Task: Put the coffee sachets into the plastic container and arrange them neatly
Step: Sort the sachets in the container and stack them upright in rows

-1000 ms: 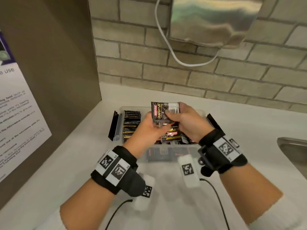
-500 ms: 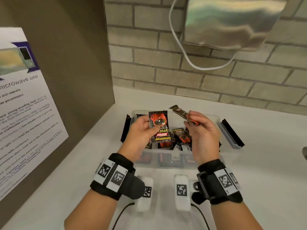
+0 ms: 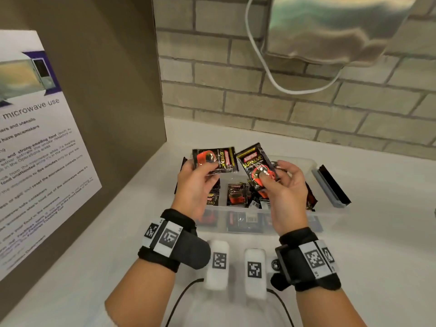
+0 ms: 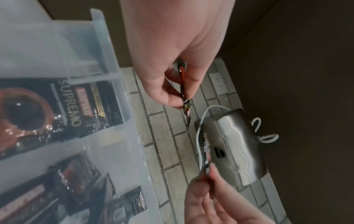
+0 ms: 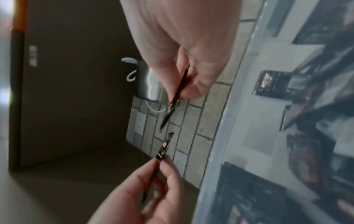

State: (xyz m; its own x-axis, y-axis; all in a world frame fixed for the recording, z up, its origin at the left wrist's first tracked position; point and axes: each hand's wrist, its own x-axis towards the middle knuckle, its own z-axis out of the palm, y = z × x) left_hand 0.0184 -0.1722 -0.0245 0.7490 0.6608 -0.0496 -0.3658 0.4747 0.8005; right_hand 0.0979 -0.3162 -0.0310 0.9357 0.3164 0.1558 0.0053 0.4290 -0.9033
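Note:
A clear plastic container (image 3: 330,210) sits on the white counter and holds several black coffee sachets (image 3: 237,193). Above it, my left hand (image 3: 200,175) pinches one black-and-red sachet (image 3: 219,159) lying sideways. My right hand (image 3: 280,182) pinches a second sachet (image 3: 253,161), tilted upright, thumb on its red cup print. In the left wrist view the left sachet (image 4: 183,89) shows edge-on between thumb and fingers of my left hand (image 4: 176,84), beside the container wall (image 4: 122,106). In the right wrist view my right hand (image 5: 184,81) pinches its sachet (image 5: 175,97) edge-on.
The container's lid clips (image 3: 332,185) stick out at the right side. A brown panel with a microwave notice (image 3: 40,147) stands on the left. A metal dispenser (image 3: 330,27) with a white cable (image 3: 271,74) hangs on the brick wall behind.
The two sachets, held together one second ago, are now apart, one in each hand. The left one has turned sideways; the right one has turned face-up toward me.

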